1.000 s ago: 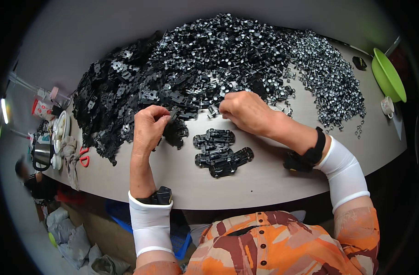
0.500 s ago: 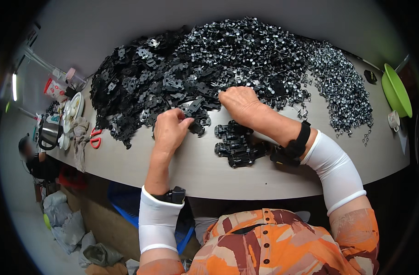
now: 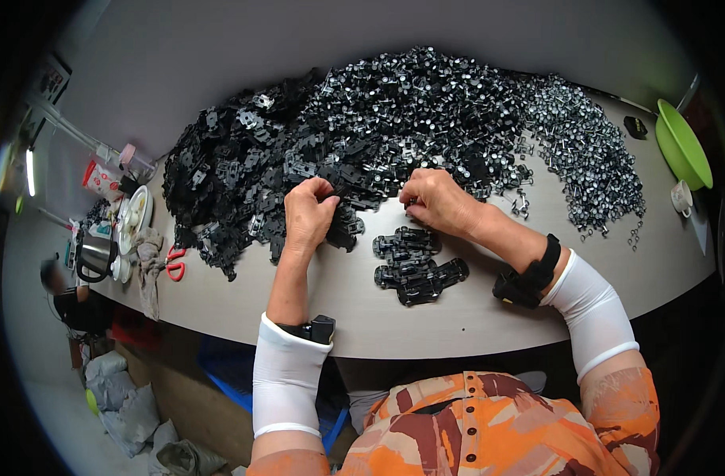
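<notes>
Cluster of black, elongated, car-shaped plastic bases (image 3: 410,274) lies on the pale grey tabletop (image 3: 362,321), between the two hands and nearer to the person's body. The long axes of the upper bases run mostly from left to right. The lowest base at the right side is slanted, its right end pointing away from the person; which end is the front, I cannot tell.

The left hand (image 3: 308,216) is at the near edge of the heap of flat black plastic parts (image 3: 239,151). Its forearm goes almost straight away from the body. Thumb and index finger make a narrow pinch at a dark part of the heap; whether this is held firmly, I cannot tell.

The right hand (image 3: 443,202) is just before the heap of small black and silvery parts with round discs (image 3: 422,103). Its forearm slants forward and to the left, elbow bent. Its fingertips hold a small dark piece (image 3: 411,204), whose long axis is not clear.
</notes>
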{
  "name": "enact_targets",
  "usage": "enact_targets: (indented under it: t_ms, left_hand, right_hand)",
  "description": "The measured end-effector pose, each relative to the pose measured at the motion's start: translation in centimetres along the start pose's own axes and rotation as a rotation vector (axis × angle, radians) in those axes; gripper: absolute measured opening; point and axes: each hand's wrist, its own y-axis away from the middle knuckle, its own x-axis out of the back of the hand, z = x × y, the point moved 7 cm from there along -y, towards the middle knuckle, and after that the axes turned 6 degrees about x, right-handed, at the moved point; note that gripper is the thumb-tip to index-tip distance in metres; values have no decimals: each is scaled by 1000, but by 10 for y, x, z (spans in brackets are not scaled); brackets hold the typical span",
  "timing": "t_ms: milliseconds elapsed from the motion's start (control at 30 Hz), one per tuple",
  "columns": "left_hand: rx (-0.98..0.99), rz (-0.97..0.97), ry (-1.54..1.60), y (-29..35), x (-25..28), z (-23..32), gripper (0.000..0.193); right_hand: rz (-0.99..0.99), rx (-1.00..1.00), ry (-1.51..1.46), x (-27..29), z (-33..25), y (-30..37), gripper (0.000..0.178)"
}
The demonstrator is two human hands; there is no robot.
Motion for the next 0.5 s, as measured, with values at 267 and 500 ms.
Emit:
enact_targets:
  t_ms: [267, 500]
  left_hand:
    - [190, -395, 889, 3, -18, 18, 13]
    - [26, -503, 944, 16, -45, 60, 23]
  right_hand:
    - [236, -453, -741, 35, 21, -2, 18]
    - [146, -504, -937, 32, 6, 7, 15]
